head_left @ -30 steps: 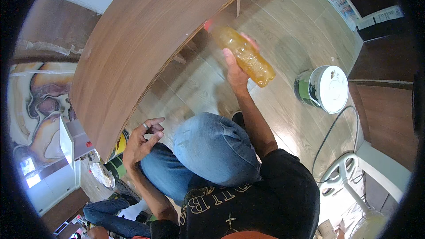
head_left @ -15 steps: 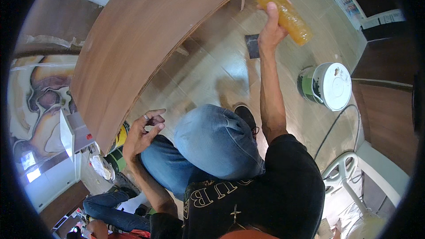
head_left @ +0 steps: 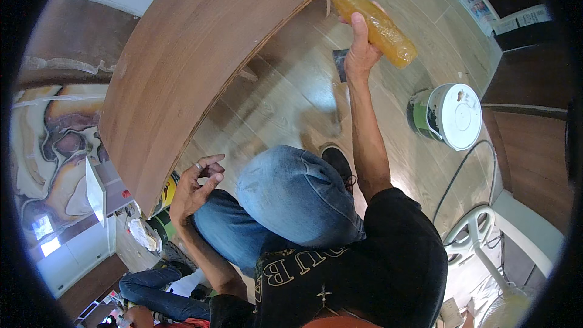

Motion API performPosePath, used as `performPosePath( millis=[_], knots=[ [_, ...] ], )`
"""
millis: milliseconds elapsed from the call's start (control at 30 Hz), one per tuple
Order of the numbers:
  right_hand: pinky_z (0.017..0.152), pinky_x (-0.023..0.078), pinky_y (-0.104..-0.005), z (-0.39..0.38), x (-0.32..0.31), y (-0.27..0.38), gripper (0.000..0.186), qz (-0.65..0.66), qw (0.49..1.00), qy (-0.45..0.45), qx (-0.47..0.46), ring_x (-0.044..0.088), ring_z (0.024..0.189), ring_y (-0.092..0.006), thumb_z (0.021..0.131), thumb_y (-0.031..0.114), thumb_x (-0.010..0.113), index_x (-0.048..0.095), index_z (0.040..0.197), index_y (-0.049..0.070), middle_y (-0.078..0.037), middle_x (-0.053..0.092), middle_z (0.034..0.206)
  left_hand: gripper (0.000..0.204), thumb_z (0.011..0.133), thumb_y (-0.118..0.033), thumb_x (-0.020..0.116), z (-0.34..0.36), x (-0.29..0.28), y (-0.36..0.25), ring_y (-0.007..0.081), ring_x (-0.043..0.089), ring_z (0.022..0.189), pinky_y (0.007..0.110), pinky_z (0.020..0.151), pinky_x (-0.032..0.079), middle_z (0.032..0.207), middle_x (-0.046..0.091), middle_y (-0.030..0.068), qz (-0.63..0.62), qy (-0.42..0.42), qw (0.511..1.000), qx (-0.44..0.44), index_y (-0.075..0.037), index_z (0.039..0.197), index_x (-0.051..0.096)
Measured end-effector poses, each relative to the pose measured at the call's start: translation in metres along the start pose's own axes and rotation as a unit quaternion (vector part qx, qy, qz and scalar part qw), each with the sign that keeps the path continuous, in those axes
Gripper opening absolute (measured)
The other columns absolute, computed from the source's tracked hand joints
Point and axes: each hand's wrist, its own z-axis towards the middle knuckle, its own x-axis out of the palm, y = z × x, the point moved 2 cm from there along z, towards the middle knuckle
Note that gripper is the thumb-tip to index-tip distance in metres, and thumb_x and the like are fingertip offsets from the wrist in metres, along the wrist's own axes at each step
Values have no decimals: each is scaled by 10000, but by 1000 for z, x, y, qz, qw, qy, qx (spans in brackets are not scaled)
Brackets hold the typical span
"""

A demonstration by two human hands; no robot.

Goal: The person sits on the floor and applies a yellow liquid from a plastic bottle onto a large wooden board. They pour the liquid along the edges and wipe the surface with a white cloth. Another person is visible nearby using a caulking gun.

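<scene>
A clear plastic bottle of yellow-orange stuff, capped in red, is held tilted in my right hand. My fingers wrap round its middle, and the cap points toward the edge of a large wood-grain panel. My left hand holds nothing, its fingers loosely bent and apart, above my left knee near the panel's lower end. A ring shows on one finger. Below the bottle, a dark square piece lies on the floor, partly hidden by my right wrist.
A white-lidded bucket stands on the tiled floor at right, near a dark cable. A white plastic chair is at lower right. Another person's jeans-clad leg shows at lower left, beside more buckets.
My right hand has moved the bottle slightly left and down, closer to me, with its cap now overlapping the panel's edge. My left hand has hardly moved.
</scene>
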Motion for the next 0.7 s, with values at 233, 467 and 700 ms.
performPosePath(
  millis=[233,467,700],
  knots=[
    [808,581,-376,5,1,-4,426,29,998,-19,49,651,976,-228,926,133,653,490,1288,-22,-135,623,1136,396,918,-131,691,1,1,-3,168,637,912,323,859,511,965,671,83,11,9,1000,-3,-26,1289,603],
    [824,576,-371,-2,-2,-12,434,19,998,-19,49,647,999,-235,932,124,644,474,1302,-25,-144,622,1153,406,914,-137,694,0,0,0,170,635,909,323,861,509,969,670,85,14,7,1000,-13,-27,1294,601],
    [824,580,-377,2,-9,-1,451,21,999,-7,48,661,962,-248,935,138,645,463,1312,-31,-159,629,1139,420,936,-217,675,-1,-1,1,179,623,963,336,905,482,997,657,74,12,18,1000,-19,-33,1303,588]
  ],
)
